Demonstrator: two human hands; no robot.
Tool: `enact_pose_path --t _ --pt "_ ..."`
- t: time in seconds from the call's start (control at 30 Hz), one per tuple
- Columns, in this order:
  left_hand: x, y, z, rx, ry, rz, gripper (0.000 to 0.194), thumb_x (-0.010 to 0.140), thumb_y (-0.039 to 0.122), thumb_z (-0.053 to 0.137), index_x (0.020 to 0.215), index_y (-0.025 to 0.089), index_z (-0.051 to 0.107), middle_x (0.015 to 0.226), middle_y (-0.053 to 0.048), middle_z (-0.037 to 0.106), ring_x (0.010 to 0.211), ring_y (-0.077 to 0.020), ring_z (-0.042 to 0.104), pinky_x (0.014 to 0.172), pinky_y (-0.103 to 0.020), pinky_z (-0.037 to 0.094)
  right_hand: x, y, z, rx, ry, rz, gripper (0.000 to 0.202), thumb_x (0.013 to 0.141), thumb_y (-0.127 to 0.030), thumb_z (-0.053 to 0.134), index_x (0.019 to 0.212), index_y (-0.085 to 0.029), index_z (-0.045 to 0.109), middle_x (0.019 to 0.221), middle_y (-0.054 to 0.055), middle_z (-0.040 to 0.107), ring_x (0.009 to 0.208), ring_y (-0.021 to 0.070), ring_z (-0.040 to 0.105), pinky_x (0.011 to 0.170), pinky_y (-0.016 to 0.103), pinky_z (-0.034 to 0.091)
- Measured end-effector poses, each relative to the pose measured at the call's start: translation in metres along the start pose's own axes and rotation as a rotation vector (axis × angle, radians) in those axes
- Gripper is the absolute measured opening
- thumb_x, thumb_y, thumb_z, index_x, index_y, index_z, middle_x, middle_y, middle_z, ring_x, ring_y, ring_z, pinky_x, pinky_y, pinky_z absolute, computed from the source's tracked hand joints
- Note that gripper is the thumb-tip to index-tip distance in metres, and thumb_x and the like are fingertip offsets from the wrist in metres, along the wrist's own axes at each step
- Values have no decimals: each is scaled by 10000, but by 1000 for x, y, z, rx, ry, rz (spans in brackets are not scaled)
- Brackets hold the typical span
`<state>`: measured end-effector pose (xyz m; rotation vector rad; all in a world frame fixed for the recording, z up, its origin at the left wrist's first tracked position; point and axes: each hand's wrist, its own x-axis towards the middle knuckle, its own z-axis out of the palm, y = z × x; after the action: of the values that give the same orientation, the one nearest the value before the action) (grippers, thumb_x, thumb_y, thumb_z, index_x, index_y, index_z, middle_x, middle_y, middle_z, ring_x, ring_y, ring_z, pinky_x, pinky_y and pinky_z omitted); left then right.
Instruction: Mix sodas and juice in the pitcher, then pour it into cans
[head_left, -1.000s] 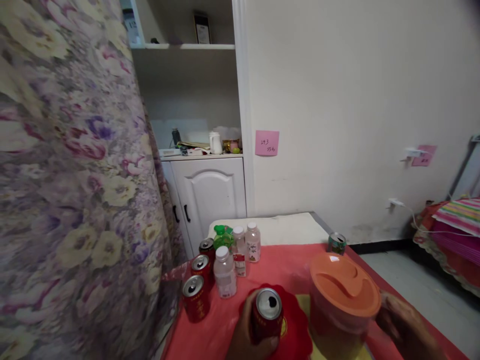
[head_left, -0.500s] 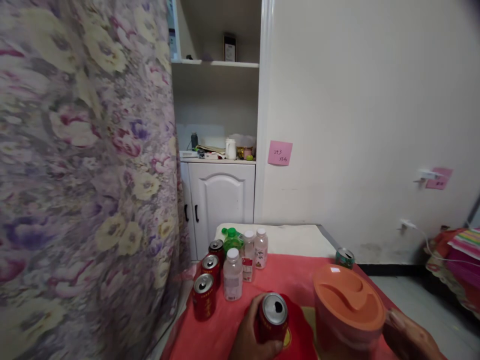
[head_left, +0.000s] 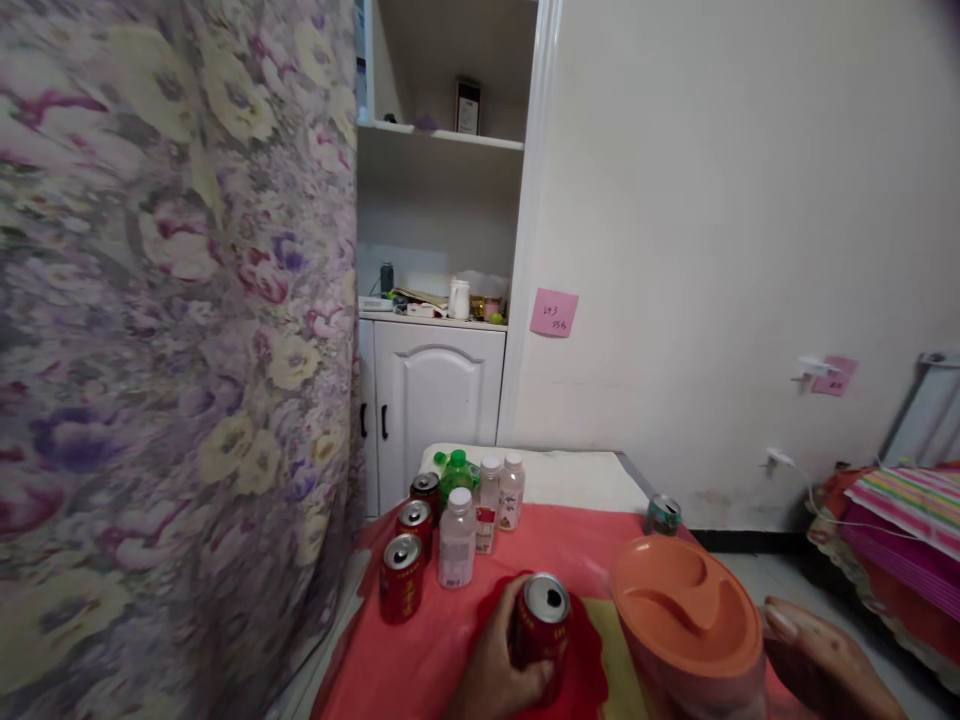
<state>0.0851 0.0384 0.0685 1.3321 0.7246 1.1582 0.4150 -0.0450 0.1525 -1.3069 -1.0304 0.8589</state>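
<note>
In the head view, my left hand [head_left: 491, 660] is wrapped round an opened red drink can [head_left: 544, 640], held upright with its dark mouth hole showing. Under it is a red piece with a wavy edge [head_left: 589, 675]. To the right stands a jug with an orange lid [head_left: 690, 600], its body leaning so the top tips left toward the can. My right hand [head_left: 829, 655] is at the jug's right side, apparently holding it; the grip itself is hidden. A yellow flat piece [head_left: 619, 650] lies between can and jug.
At the table's left stand several red cans [head_left: 401, 580], clear bottles with white caps [head_left: 457, 540] and a green bottle [head_left: 457, 470]. A green can [head_left: 663, 515] sits behind the jug. A red cloth [head_left: 570, 530] covers the table; a floral curtain [head_left: 187, 350] hangs left.
The view has turned slightly to the right, so the table things sit further left. My left hand still holds the can, and my right hand stays at the jug's side.
</note>
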Motion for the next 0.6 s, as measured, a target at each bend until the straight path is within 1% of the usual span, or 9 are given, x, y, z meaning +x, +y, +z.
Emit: enact_pose_path --t 0.07,0.13,0.17,0.27,0.37,0.47,0.6 --pt "2 -3 1 -54 36 -8 798 542 281 863 1278 233 557 1286 -129 661 1279 -413 528 1110 -521 382 -1 -1 0 14 -5 -1 511 693 -637 684 532 -238 408 475 -48 391 438 108 335 394 253 320" --pt "3 0 1 -186 29 -8 782 550 371 864 1261 225 571 1233 -133 688 1225 -417 567 1058 -525 422 -3 -1 0 36 -4 2 509 699 -634 678 540 -239 397 484 -52 383 444 105 329 398 253 323" --pt "1 4 2 -272 14 -6 770 570 383 852 1269 228 569 1233 -127 693 1214 -407 579 1039 -516 436 -4 0 1 47 -2 7 506 702 -633 674 542 -241 396 482 -53 378 444 106 333 401 256 332" --pt "-6 18 7 -536 -14 -8 660 693 296 747 1320 244 549 1287 -90 681 1245 -349 581 1061 -483 427 -5 1 4 83 21 17 502 690 -627 680 526 -247 397 470 -45 395 449 128 384 424 279 388" --pt "-12 30 13 -709 -29 -33 533 778 254 641 1307 233 579 1255 -76 702 1262 -318 580 1105 -488 394 -5 3 7 113 58 11 474 649 -621 705 499 -254 446 460 -19 454 460 175 464 452 325 447" --pt "-15 35 17 -761 -56 -50 472 789 255 644 1259 223 620 1195 -82 729 1228 -318 605 1102 -496 395 -6 1 10 104 80 24 411 635 -595 719 494 -265 519 435 -1 475 464 220 518 455 358 473" --pt "-16 40 20 -687 -92 -35 498 749 215 690 1243 209 627 1189 -91 725 1193 -314 615 1074 -469 408 -9 -8 14 74 77 17 381 635 -588 728 526 -258 571 464 10 503 491 222 537 450 343 468"
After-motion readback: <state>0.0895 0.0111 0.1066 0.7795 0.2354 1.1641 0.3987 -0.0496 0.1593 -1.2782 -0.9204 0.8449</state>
